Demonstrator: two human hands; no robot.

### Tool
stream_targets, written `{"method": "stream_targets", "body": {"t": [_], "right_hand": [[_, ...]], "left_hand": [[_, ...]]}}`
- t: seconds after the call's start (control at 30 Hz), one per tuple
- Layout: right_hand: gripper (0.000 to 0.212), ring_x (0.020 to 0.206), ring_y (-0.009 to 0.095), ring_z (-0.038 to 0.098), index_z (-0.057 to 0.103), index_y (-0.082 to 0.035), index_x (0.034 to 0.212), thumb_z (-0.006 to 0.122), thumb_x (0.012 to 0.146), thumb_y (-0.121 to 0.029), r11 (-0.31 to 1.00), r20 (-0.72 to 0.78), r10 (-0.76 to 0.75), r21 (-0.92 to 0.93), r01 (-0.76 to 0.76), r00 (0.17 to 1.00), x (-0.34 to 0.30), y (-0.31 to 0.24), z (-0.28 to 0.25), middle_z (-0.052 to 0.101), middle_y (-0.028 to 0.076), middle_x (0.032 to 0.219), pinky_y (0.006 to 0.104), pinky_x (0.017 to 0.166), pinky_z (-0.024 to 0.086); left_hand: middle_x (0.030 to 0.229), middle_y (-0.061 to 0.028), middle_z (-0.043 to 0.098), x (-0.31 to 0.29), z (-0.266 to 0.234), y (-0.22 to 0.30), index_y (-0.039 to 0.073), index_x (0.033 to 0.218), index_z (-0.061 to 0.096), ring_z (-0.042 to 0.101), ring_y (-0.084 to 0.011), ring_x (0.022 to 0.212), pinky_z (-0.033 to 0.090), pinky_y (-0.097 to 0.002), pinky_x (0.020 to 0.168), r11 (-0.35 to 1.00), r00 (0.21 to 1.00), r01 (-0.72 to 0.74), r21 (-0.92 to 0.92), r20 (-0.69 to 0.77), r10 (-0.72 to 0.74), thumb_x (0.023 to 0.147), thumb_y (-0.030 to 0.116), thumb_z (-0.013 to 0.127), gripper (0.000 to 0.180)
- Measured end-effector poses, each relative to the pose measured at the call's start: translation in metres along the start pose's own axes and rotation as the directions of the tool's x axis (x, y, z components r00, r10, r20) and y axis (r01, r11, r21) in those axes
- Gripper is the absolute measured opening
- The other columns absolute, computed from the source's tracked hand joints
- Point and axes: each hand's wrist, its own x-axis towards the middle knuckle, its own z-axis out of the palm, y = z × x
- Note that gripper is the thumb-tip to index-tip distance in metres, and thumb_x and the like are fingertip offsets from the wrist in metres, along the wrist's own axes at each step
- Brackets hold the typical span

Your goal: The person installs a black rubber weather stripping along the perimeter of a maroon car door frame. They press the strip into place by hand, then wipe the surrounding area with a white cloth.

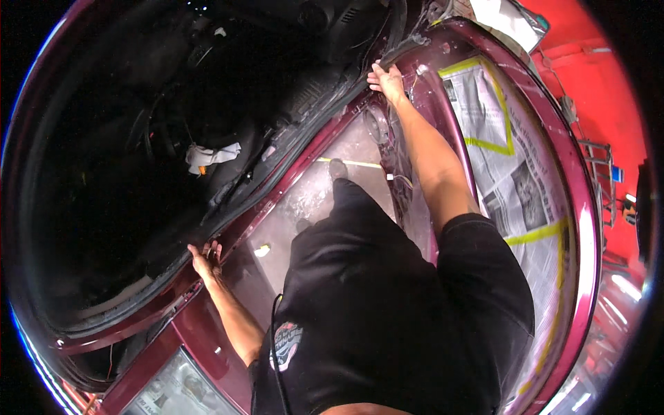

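Left hand [206, 261], fingers spread, at black seal [290, 159]; right hand [388, 83] there too, grip unclear.

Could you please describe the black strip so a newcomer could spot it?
Find the dark car interior at upper left, then the maroon sill slanting along it. The black strip follows the sill between left hand and right hand, dull where the sill shines.

maroon car body [297, 178], black seal [294, 158], yellow tape [539, 233] (newspaper [477, 104] printed grey)
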Motion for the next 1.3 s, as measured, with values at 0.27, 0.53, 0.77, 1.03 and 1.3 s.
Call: {"method": "stream_targets", "body": {"t": [0.27, 0.53, 0.77, 1.03, 1.3], "right_hand": [[0.045, 0.058, 0.011, 0.06, 0.062, -0.006, 0.113, 0.076, 0.089, -0.042, 0.98, 0.024, 0.184, -0.08, -0.182, 0.983, 0.048, 0.031, 0.006, 0.063, 0.003, 0.074, 0.027, 0.048, 0.05], [0.033, 0.052, 0.01, 0.053, 0.065, -0.009, 0.103, 0.072, 0.091, -0.039, 0.955, -0.015, 0.184, -0.234, -0.182, 0.983, 0.064, 0.015, 0.01, 0.058, 0.002, 0.07, 0.0268, 0.045, 0.049], [0.029, 0.052, 0.017, 0.059, 0.056, -0.003, 0.089, 0.076, 0.087, -0.024, 0.974, -0.011, 0.086, -0.211, -0.086, 0.996, 0.077, 0.027, -0.02, 0.06, 0.008, 0.067, 0.0315, 0.039, 0.047], [0.067, 0.088, 0.021, 0.07, 0.059, 0.005, 0.117, 0.08, 0.083, -0.048, 0.948, 0.116, 0.115, -0.311, -0.074, 0.987, 0.049, 0.012, -0.009, 0.069, 0.015, 0.104, 0.0311, 0.068, 0.059], [0.054, 0.093, 0.023, 0.071, 0.065, -0.006, 0.123, 0.078, 0.087, -0.043, 0.957, 0.174, 0.178, -0.26, -0.13, 0.969, 0.034, 0.029, -0.008, 0.069, 0.014, 0.11, 0.033, 0.071, 0.06]], "left_hand": [[0.132, -0.0286, 0.055, 0.004, 0.005, 0.002, -0.011, 0.137, 0.039, 0.065, -0.0383, 0.106, 0.058, -0.052, 0.089, 0.986, 0.993, -0.021, 0.166, -0.11, 0.039, 0.097, 0.061, 0.052, 0.084], [0.098, -0.0167, 0.07, 0.011, -0.008, 0.005, -0.007, 0.111, 0.058, 0.07, -0.029, 0.074, 0.061, -0.0452, 0.067, 0.941, 0.972, -0.056, 0.334, -0.197, 0.127, 0.095, 0.062, 0.057, 0.071], [0.124, -0.0245, 0.063, 0.025, -0.003, 0.001, -0.012, 0.133, 0.045, 0.068, -0.0393, 0.102, 0.062, -0.0502, 0.079, 0.972, 0.99, -0.032, 0.234, -0.123, 0.063, 0.098, 0.058, 0.054, 0.079], [0.115, -0.024, 0.067, 0.021, -0.004, -0.011, -0.011, 0.127, 0.047, 0.071, -0.036, 0.09, 0.063, -0.0465, 0.068, 0.967, 0.98, -0.1, 0.235, -0.144, 0.137, 0.098, 0.056, 0.056, 0.073], [0.106, -0.0221, 0.068, 0.011, -0.001, -0.008, -0.009, 0.117, 0.052, 0.072, -0.0316, 0.076, 0.064, -0.0445, 0.062, 0.949, 0.958, -0.147, 0.277, -0.198, 0.206, 0.096, 0.051, 0.063, 0.065]]}}
